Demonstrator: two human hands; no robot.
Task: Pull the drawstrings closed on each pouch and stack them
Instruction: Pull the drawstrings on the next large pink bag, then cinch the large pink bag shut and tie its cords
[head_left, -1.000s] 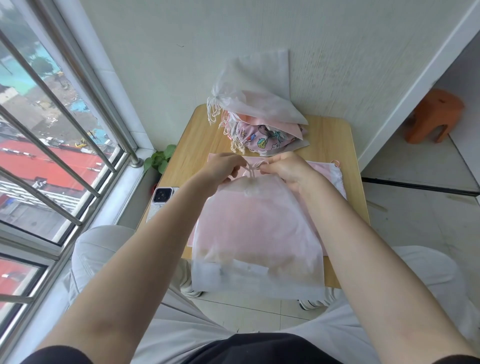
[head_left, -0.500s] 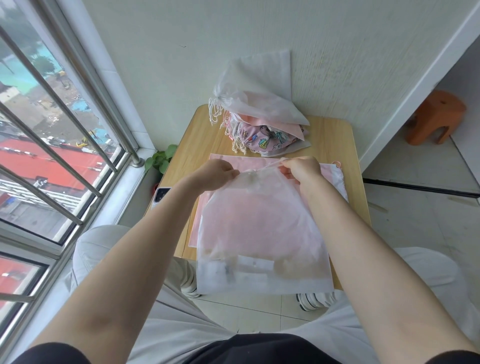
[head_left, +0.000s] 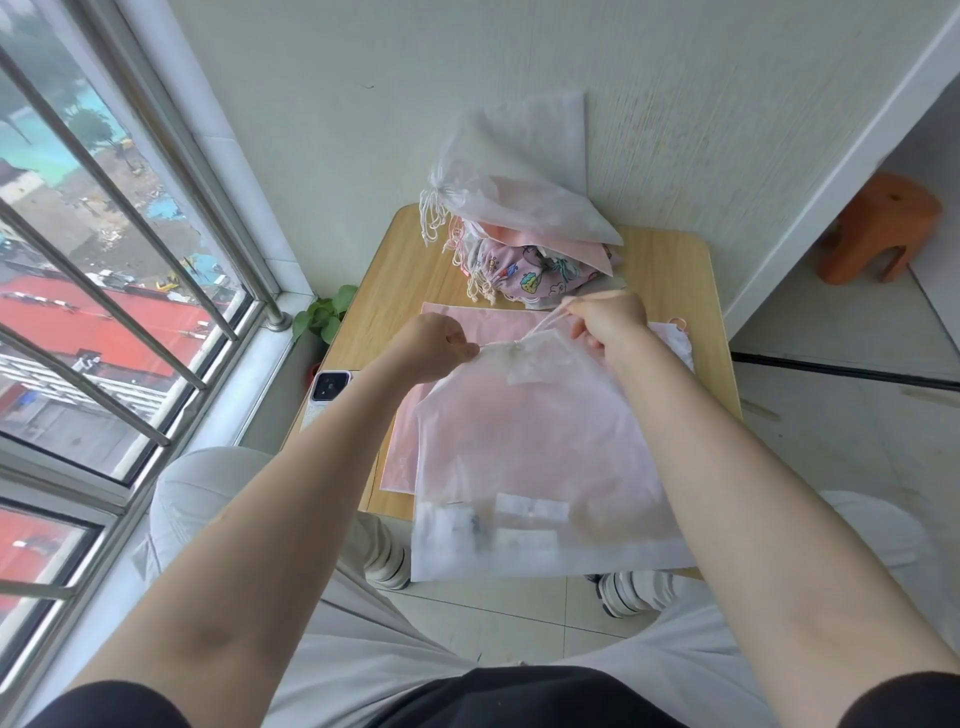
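Observation:
A translucent white drawstring pouch hangs over the front edge of the small wooden table. My left hand grips the pouch's top hem at its left side. My right hand pinches the white drawstring, which runs taut up from the gathered mouth. The mouth is bunched partway toward the right. Under it lie flat pink pouches. At the table's far edge sits a stack of cinched pouches, a white one on top, pink and cartoon-print ones below.
A phone lies at the table's left edge near a small green plant. A barred window fills the left. A wall stands behind the table. An orange stool is on the floor at right. My knees sit below the table.
My hands went from holding the pouch's mouth spread wide to cinching it: the right hand now pulls the string up and right, and the mouth has gathered.

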